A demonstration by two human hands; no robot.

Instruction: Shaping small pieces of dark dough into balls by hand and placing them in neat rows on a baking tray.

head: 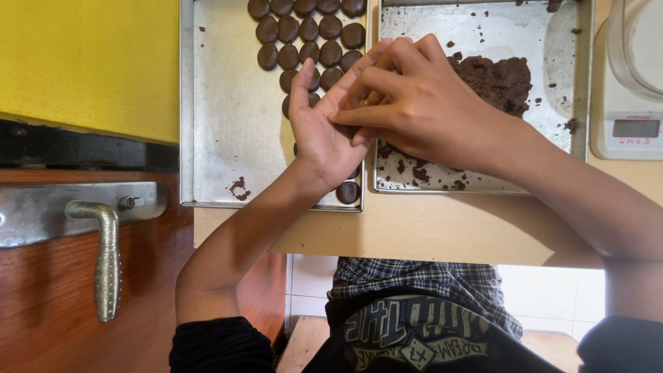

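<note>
The left hand (323, 135) is lying open, palm up, fingers stretched toward the far side, above the near right part of the left tray (221, 138); the right hand (407, 103) is lying across it from the right, its fingers curled down onto the left palm and pressing there; whether a piece of dough is pinched between the two I cannot tell, since the right fingers are covering the spot. The left tray is a shallow metal one sitting on the pale wooden surface (428, 231); dark brown round dough discs (307, 34) are lying in rows in its far right part, running down under the left hand, and one more disc (347, 192) is sitting at the tray's near right corner, just beside the wrist. The right tray (483, 27), touching the left one along its side, is holding a rough lump of dark dough (501, 79) just beyond the right hand, with crumbs scattered around it. A white kitchen scale (632, 128) is standing at the right edge of the surface, a clear bowl (639, 41) on it. At the left, a wooden door with a metal handle (107, 259) is showing below a yellow wall (90, 62).
</note>
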